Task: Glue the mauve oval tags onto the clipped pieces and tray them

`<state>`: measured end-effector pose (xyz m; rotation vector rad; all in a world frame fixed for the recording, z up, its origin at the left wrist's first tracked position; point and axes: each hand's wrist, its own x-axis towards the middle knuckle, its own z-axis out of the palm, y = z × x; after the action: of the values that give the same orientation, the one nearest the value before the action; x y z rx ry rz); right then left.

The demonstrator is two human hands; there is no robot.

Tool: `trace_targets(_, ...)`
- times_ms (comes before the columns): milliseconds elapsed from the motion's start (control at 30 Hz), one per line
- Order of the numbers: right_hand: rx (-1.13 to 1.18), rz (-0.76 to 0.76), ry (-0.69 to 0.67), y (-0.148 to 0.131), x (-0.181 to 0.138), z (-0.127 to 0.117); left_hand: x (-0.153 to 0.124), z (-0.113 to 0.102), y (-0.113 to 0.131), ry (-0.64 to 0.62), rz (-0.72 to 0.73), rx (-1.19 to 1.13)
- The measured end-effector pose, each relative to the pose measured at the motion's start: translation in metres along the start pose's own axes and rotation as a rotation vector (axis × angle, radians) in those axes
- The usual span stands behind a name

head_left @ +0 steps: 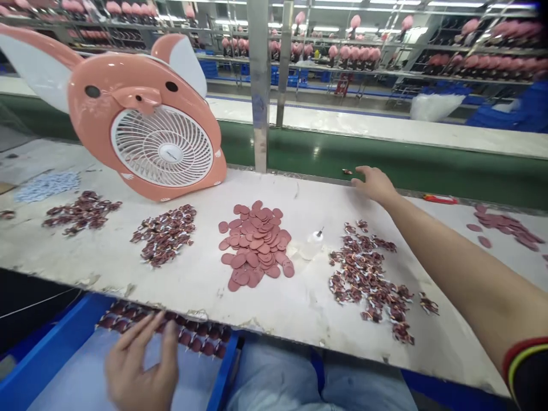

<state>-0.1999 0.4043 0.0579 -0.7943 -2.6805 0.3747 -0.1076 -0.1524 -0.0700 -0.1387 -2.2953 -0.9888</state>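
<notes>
My right hand (373, 181) reaches far across the white workbench (197, 274) to its back edge, fingers stretched out flat beside a small dark-red piece (346, 171). My left hand (139, 365) hovers low over a blue tray (47, 357), fingers spread, close to a row of dark-red parts (188, 338) lying in the tray. Nothing shows in either hand. On the bench lie a heap of pink oval discs (256, 242) and heaps of small dark-red wired parts (368, 274) (165, 233) (81, 212).
A pink animal-shaped fan (145, 123) stands at the back left. A small clear glue bottle (312, 244) lies beside the discs. A metal post (259, 85) rises behind the bench, a green conveyor (385, 160) runs beyond it. More pink discs (505, 225) lie far right.
</notes>
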Motion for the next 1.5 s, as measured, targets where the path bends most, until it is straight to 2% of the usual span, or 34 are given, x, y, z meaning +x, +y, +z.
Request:
trace_targets(67,-0.037,0.03,-0.046,0.003,0.028,0.016,0.003,0.01,0.04,-0.013,0.155,0.03)
trace_targets(100,-0.047,0.035,-0.067,0.005,0.038,0.022,0.005,0.015,0.057,-0.071,0.199,0.051)
trace_targets(200,-0.063,0.031,-0.128,0.011,0.055,0.034,0.014,0.023,0.093,-0.203,0.22,0.176)
trace_targets(333,-0.079,0.043,-0.136,0.021,0.053,0.029,0.027,0.029,0.118,-0.276,0.085,0.363)
trace_targets(467,-0.063,0.052,-0.091,0.033,0.028,0.001,0.04,0.038,0.129,-0.327,0.072,0.384)
trace_targets(600,0.0,0.041,-0.112,0.046,-0.025,-0.04,0.049,0.042,0.133,-0.348,0.043,0.255)
trace_targets(700,0.108,-0.006,-0.079,0.038,-0.092,-0.068,0.044,0.037,0.142,-0.287,-0.028,0.038)
trace_targets(767,0.24,-0.113,-0.079,0.017,-0.149,-0.078,0.033,0.031,0.156,-0.297,-0.171,-0.243)
trace_targets(867,0.463,-0.343,-0.235,-0.028,-0.232,-0.078,0.006,0.022,0.189,-0.457,-0.537,-0.729)
trace_targets(933,0.597,-0.452,-0.339,-0.054,-0.271,-0.071,-0.012,0.017,0.209,-0.568,-0.744,-0.909)
trace_targets(1000,0.816,-0.469,-0.489,-0.071,-0.29,-0.064,-0.024,0.012,0.22,-0.675,-0.836,-0.99)
trace_targets(1100,0.922,-0.489,-0.66,-0.077,-0.291,-0.062,-0.032,0.007,0.215,-0.92,-0.89,-1.1)
trace_targets(1200,0.852,-0.527,-0.798,-0.076,-0.288,-0.068,-0.036,0.005,0.196,-1.228,-0.989,-1.221)
trace_targets(1267,0.811,-0.556,-0.837,-0.078,-0.29,-0.071,-0.041,0.007,0.186,-1.352,-1.029,-1.272)
trace_targets(1333,0.793,-0.6,-0.853,-0.079,-0.291,-0.07,-0.046,0.008,0.179,-1.397,-1.049,-1.33)
trace_targets(1400,0.751,-0.582,-0.798,-0.078,-0.285,-0.064,-0.049,0.007,0.177,-1.394,-1.087,-1.393)
trace_targets(1500,0.601,-0.397,-0.528,-0.071,-0.254,-0.044,-0.048,0.002,0.18,-1.31,-1.154,-1.43)
